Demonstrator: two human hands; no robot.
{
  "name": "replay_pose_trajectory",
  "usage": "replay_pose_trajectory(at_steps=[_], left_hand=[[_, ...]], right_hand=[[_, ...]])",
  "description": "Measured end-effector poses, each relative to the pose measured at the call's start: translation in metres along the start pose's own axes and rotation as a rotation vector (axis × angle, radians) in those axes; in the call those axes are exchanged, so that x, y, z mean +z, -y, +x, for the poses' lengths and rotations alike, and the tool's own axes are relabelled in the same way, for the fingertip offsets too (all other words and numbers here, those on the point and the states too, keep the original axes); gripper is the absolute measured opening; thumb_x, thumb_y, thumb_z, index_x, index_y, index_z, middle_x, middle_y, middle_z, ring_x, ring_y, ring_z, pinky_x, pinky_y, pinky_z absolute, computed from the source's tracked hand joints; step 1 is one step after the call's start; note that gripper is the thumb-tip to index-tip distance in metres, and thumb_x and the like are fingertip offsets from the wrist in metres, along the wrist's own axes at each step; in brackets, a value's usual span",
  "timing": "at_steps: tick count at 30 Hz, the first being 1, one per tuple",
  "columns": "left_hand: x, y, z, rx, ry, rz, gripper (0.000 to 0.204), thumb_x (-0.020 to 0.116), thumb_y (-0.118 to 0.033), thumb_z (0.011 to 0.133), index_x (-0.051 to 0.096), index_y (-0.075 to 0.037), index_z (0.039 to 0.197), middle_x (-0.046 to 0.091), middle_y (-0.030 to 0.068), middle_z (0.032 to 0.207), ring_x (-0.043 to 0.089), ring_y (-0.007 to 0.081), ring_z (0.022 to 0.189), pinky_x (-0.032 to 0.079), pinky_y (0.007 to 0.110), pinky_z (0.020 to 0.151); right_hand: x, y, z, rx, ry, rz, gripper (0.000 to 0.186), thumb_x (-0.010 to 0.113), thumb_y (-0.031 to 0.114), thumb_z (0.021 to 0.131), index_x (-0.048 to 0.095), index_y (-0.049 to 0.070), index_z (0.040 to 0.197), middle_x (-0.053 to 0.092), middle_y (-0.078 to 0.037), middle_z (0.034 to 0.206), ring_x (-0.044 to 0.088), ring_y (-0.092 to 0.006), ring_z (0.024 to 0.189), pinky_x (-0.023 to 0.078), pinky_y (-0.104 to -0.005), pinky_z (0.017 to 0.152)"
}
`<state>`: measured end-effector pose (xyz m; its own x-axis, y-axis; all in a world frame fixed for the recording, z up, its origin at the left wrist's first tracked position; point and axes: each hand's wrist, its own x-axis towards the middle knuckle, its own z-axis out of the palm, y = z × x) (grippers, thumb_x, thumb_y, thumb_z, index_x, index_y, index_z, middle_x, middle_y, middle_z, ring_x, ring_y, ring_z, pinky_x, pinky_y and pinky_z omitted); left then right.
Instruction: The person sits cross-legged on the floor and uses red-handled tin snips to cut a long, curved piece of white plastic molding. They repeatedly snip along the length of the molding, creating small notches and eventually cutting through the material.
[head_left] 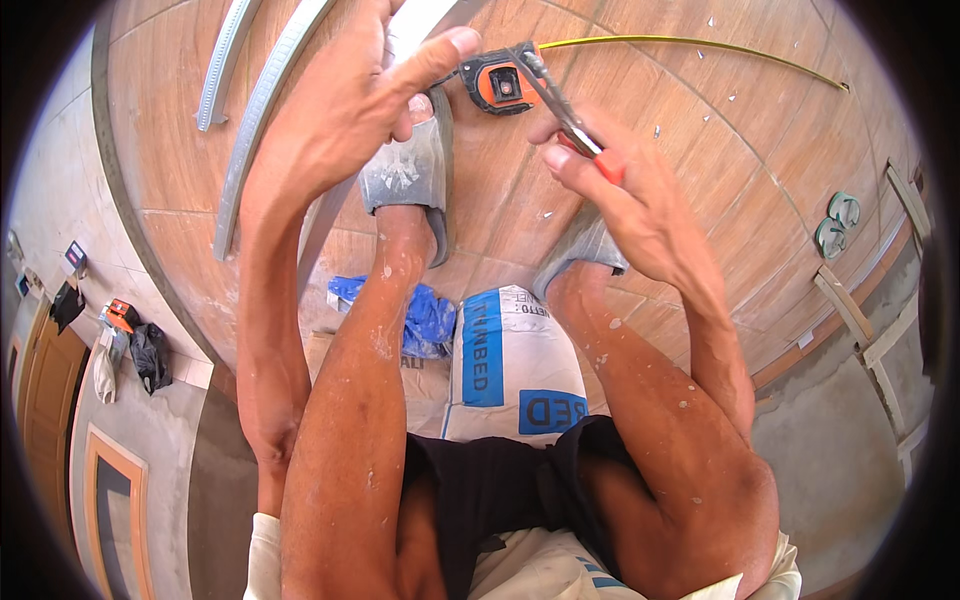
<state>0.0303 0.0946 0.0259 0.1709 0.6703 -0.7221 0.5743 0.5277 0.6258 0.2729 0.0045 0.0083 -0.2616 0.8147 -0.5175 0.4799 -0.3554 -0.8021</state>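
Note:
My left hand [350, 105] is closed around a pale metal channel [428, 22], its thumb stretched along toward the right. The channel slants down behind my wrist beside my left leg. In my right hand [630, 190] are tin snips [565, 115] with red handles, their blades pointing up and left. The blades are apart from the channel and pass in front of the edge of an orange and black tape measure [503, 86] on the floor. Its yellow tape [680, 42] is drawn out to the right.
Two more metal channels [262, 110] lie at the left on the wood-look tiles. Small metal scraps [657, 131] are scattered about. Between my legs are a white and blue sack [520, 375] and a blue cloth [425, 320]. Sandals [838, 225] and wooden boards [845, 305] are at the right.

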Motion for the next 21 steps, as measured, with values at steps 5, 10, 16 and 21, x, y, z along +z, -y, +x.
replay_pose_trajectory(at_steps=[5, 10, 16, 21], left_hand=[[-0.005, 0.010, 0.003, -0.021, 0.059, -0.152, 0.052, 0.069, -0.044, 0.110, 0.059, 0.002, 0.131, 0.064, 0.0040, 0.081, 0.062, 0.0107, 0.068, 0.050, 0.027, 0.062], [0.013, 0.021, 0.013, 0.221, 0.000, -0.091, 0.045, 0.073, -0.039, 0.109, 0.071, 0.004, 0.120, 0.074, 0.0067, 0.092, 0.070, 0.0158, 0.079, 0.055, 0.030, 0.072], [0.020, -0.006, -0.001, 0.158, 0.067, -0.193, 0.044, 0.077, -0.037, 0.105, 0.075, 0.005, 0.118, 0.081, 0.0111, 0.098, 0.076, 0.0180, 0.092, 0.057, 0.032, 0.081], [0.022, -0.004, -0.003, 0.055, -0.062, 0.071, 0.045, 0.079, -0.039, 0.103, 0.075, 0.004, 0.117, 0.081, 0.0143, 0.095, 0.077, 0.0217, 0.089, 0.057, 0.035, 0.081]], right_hand=[[-0.014, 0.009, 0.009, 0.123, 0.041, -0.132, 0.035, 0.063, 0.031, 0.106, 0.069, 0.002, 0.125, 0.066, -0.025, 0.080, 0.064, -0.0469, 0.076, 0.051, -0.0502, 0.073], [-0.019, 0.026, 0.026, 0.195, 0.123, -0.201, 0.041, 0.064, 0.038, 0.108, 0.071, 0.002, 0.128, 0.068, -0.019, 0.090, 0.062, -0.0317, 0.085, 0.050, -0.0436, 0.083], [-0.010, 0.019, 0.023, 0.095, 0.034, -0.168, 0.036, 0.064, 0.031, 0.106, 0.072, 0.001, 0.123, 0.063, -0.029, 0.073, 0.062, -0.0496, 0.068, 0.048, -0.0536, 0.065], [-0.011, 0.030, 0.023, 0.214, 0.075, -0.175, 0.041, 0.065, 0.037, 0.107, 0.072, 0.002, 0.127, 0.059, -0.023, 0.076, 0.058, -0.0393, 0.074, 0.049, -0.0497, 0.074]])
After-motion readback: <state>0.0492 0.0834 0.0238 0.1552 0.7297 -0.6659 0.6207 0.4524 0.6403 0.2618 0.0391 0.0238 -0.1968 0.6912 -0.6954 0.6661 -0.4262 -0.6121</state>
